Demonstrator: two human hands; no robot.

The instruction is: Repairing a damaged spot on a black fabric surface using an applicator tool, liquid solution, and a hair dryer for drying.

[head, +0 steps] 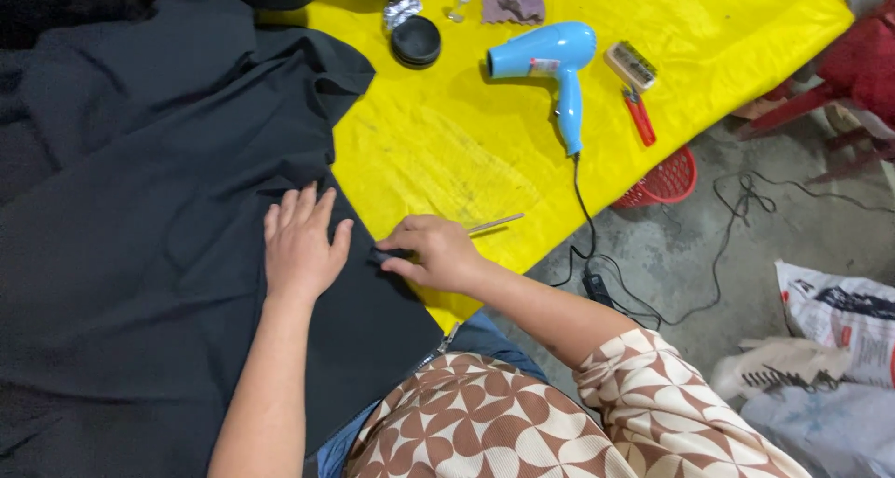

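The yellow-covered tabletop (466, 152) is overlaid along its left side by a large black cloth (140, 207), whose right edge runs down toward the near edge of the tabletop. The cloth is pressed flat by the left hand (300, 247), laid open with fingers spread just inside that edge, seemingly to keep the fabric from shifting. At the same edge the right hand (436, 252) is closed on a small dark tool (384, 253); a thin metal stick (496, 222) juts from behind the hand, though whether it is gripped cannot be told. Toward the far right of the tabletop a blue hair dryer (550, 63) is laid on its side, its cord dropped over the right edge. Beside it a red-handled brush (634, 86) is placed, and a round black tin (416, 41) sits near the far edge.
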